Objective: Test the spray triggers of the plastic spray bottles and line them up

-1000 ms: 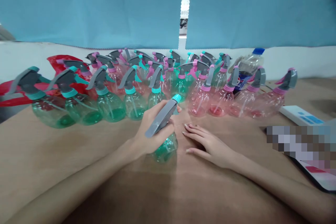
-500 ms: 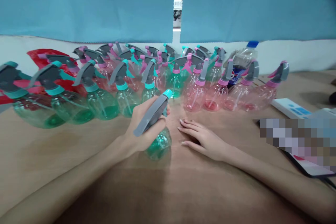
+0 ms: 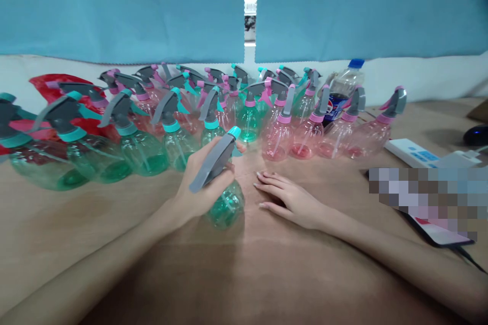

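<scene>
My left hand (image 3: 202, 177) is wrapped round the neck of a green spray bottle (image 3: 227, 207) with a grey head and a turquoise nozzle. The fingers on its far side are partly hidden. To the right, my right hand (image 3: 287, 198) lies flat on the wooden table (image 3: 190, 274), fingers apart and nothing in them. Beyond my left hand stands a row of green spray bottles (image 3: 147, 155) with turquoise collars. Pink spray bottles (image 3: 276, 139) with pink collars stand beyond my right hand.
More spray bottles crowd together behind the front rows. Red plastic (image 3: 57, 89) lies at the back left. A blue-capped drink bottle (image 3: 345, 86), a white power strip (image 3: 412, 153) and a blurred-out phone-like device (image 3: 430, 228) are on the right. A blue curtain (image 3: 125, 10) hangs behind.
The whole view has shifted slightly, so everything sits a little further left. My left hand keeps its grip on the green spray bottle, and my right hand stays flat.
</scene>
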The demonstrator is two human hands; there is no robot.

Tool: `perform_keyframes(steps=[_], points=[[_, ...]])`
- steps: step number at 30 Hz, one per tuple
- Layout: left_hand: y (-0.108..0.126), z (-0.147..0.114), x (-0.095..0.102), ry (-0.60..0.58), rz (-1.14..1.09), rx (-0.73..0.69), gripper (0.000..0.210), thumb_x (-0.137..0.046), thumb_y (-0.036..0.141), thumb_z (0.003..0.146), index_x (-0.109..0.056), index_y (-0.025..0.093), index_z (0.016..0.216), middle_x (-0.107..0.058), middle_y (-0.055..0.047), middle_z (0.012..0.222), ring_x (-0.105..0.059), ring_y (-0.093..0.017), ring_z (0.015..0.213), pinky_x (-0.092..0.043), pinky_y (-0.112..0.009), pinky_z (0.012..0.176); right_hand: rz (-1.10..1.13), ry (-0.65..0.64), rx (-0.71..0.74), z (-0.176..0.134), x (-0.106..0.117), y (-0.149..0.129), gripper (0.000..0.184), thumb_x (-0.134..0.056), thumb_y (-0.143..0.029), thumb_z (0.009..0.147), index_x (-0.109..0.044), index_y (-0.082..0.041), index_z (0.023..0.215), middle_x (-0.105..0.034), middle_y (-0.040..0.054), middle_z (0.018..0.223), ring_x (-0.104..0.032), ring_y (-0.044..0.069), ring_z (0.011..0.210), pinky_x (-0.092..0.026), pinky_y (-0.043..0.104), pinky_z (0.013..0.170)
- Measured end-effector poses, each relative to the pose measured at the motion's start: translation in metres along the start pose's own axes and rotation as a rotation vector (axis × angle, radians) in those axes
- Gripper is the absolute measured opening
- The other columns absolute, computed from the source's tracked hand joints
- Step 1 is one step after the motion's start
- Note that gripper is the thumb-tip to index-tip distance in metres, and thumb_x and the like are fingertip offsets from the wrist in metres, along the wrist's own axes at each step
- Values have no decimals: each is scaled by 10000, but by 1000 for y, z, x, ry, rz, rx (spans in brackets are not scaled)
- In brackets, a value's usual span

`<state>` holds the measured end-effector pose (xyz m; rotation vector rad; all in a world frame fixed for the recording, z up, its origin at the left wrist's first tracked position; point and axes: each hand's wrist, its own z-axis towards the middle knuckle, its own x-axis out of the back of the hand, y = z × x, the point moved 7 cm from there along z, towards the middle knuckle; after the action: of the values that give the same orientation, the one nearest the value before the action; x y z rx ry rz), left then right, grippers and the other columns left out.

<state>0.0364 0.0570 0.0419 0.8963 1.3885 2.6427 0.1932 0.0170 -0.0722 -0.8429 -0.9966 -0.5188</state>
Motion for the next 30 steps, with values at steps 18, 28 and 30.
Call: perform_keyframes(steps=[18,28,30], points=[[-2,0,1,57,0,14,354,-543,171,779,-598,194,1128,-653,-32,1038,-564,-123,682,-465,-272,669,-9,11,8,2,3,-4,463,-460,-436,967,-540,-175,1341,-502,115,1433,-392,256,1374,-348,478,1127],[-2,-1,1,55,29,32,288,-535,198,775,-579,191,1059,-590,-6,834,-518,-143,660,-420,-291,633,-12,46,-10,0,1,-1,418,-469,-389,967,-553,-189,1324,-541,119,1397,-454,270,1329,-395,488,1090],[-2,-1,0,45,41,33,275,-529,198,778,-566,189,1050,-583,-8,841,-521,-148,676,-434,-304,656,-11,55,-19,-1,0,0,414,-470,-384,967,-551,-195,1326,-543,118,1395,-465,270,1321,-403,494,1083]])
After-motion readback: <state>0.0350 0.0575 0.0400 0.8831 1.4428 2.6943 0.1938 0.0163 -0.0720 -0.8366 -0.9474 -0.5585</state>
